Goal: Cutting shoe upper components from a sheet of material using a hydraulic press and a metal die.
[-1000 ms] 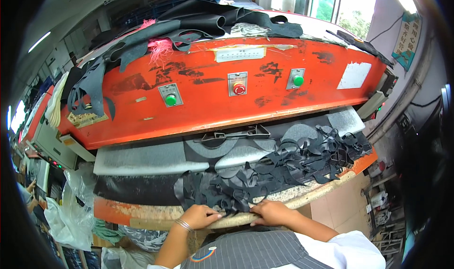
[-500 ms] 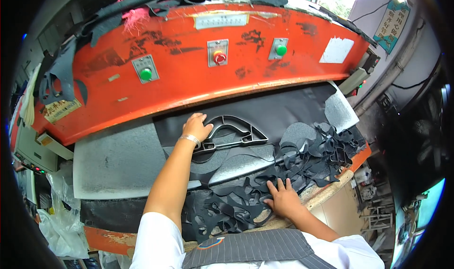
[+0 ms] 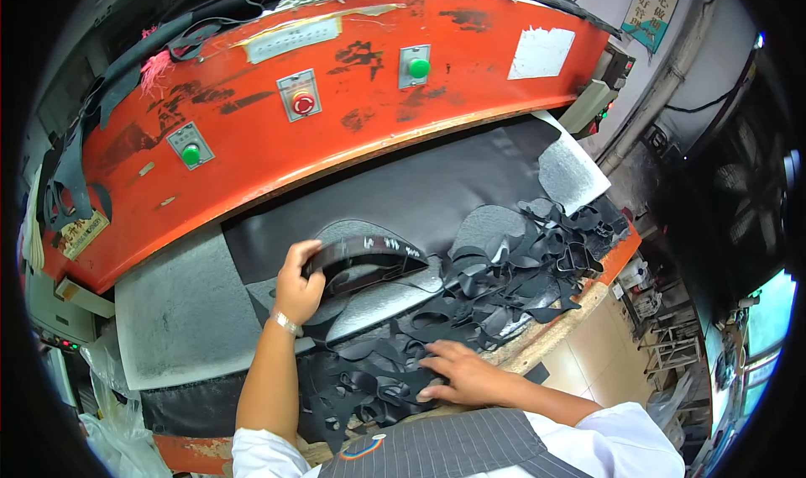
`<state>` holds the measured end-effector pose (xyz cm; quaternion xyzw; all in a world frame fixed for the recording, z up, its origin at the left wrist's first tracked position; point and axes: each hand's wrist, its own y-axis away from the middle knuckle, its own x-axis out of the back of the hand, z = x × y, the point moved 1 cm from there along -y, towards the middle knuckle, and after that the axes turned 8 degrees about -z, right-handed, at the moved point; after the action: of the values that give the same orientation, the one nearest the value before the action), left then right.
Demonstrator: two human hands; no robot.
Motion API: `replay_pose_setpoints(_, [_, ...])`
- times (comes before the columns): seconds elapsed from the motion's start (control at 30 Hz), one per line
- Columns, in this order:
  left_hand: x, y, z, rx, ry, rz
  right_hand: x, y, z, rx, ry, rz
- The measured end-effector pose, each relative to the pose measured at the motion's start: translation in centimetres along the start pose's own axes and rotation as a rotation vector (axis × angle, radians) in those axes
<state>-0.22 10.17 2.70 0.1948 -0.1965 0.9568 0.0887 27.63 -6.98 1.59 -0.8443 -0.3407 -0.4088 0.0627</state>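
Observation:
My left hand [image 3: 297, 290] is closed on the left end of a black, curved cutting die [image 3: 369, 249]. The die is tipped up, so its outer side faces me. Beneath and behind it lies a black leather-like sheet [image 3: 395, 180] with cut-out gaps, where the pale cutting board [image 3: 382, 303] shows through. Part of the die's lower edge is hard to make out. My right hand [image 3: 464, 375] rests with outstretched fingers on a heap of black offcut strips [image 3: 369, 384] along the near edge, holding none that I can see.
A red-orange press beam [image 3: 353, 100] spans the far side, with green buttons [image 3: 418, 66] and a red stop button [image 3: 303, 102]. More scraps [image 3: 546, 268] pile up at the right. Plastic bags [image 3: 126, 432] hang at the lower left.
My left hand has tilted the die up from lying flat and drawn it slightly nearer. My right hand has shifted left over the scraps. The whole view has turned a little.

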Motion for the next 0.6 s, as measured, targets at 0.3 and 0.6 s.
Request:
replay_pose_setpoints(0.3, [-4.5,15.4,13.8,-0.011,0.174,0.68,3.5,0.9,1.3,0.332,-0.559,-0.466])
replay_pose_setpoints(0.6, [-20.8,7.2,19.9,-0.423,-0.436,0.385,9.1,2.6,4.7,0.441,-1.317,0.262])
